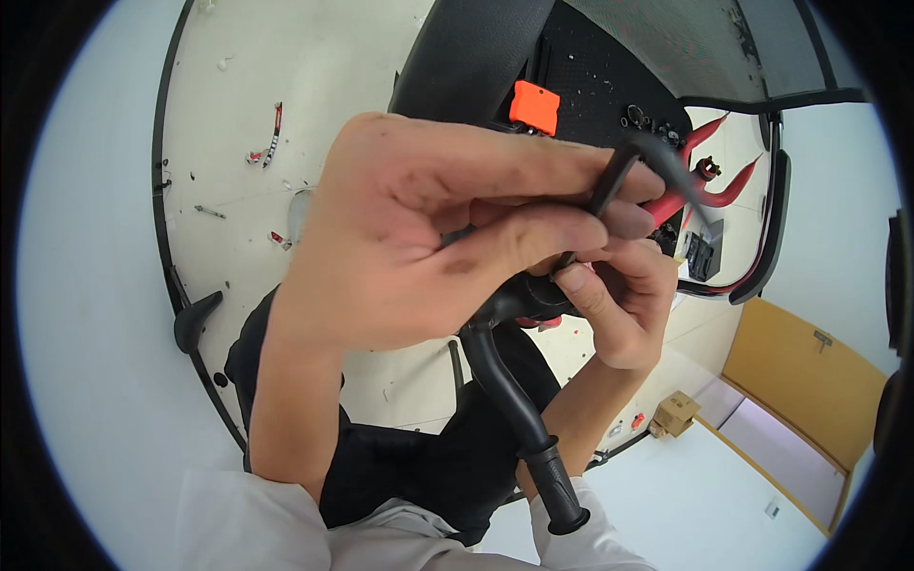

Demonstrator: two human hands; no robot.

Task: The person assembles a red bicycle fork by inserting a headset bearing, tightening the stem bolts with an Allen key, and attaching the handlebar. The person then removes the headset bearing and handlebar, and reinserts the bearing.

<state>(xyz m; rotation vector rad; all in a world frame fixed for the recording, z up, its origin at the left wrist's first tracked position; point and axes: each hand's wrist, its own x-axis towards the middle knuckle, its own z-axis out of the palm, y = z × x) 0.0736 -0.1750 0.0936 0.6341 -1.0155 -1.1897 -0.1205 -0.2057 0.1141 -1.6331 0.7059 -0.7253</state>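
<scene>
A bent black rod shaped like a hex key (610, 181) is pinched between the thumb and fingers of my left hand (409, 228). One arm of it hooks over to the right and is blurred. Its lower end runs down to the black handlebar (500, 366), just beside my right thumb. My right hand (624, 300) is closed at the upper part of the handlebar, thumb and fingers pressed together; what lies between them is mostly hidden. The bar curves down toward me and ends in a black rubber grip (550, 481) over my right forearm.
Beyond my hands, a black surface (590, 71) holds an orange case (535, 108) and several small parts. A forked red frame piece (678, 202) stands to the right. Small parts, including a curved strip (276, 133), lie on the pale floor. A cardboard box (676, 414) sits near the wooden door (795, 381).
</scene>
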